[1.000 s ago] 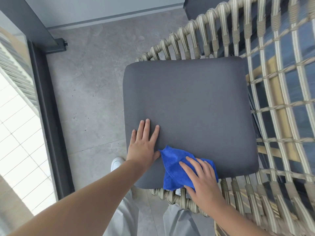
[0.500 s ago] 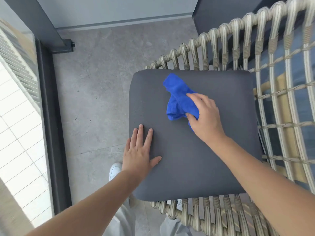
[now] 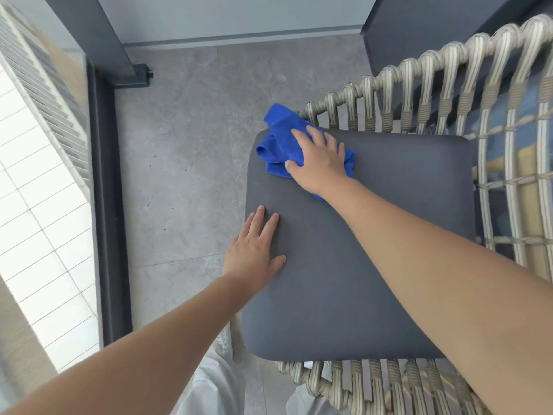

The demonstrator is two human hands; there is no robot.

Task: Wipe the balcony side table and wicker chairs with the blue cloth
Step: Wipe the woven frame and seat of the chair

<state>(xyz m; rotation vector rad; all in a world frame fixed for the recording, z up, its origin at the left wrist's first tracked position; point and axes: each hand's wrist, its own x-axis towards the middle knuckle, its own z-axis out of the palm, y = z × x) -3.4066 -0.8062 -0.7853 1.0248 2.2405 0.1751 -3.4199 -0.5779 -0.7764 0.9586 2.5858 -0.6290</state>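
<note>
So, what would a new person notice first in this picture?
The bright blue cloth at the far left corner of the grey seat cushion, pressed down under the right hand. Next, the left hand lying flat near the cushion's left edge, and the pale wicker chair curving round the cushion.

We stretch both bare arms forward. Our left hand [image 3: 254, 253] lies flat, palm down, fingers [image 3: 270, 226] straight and close together, thumb out to the right. Our right hand [image 3: 320, 160] reaches farther ahead, palm down, fingers spread and pressing on the blue cloth [image 3: 278, 130].
</note>
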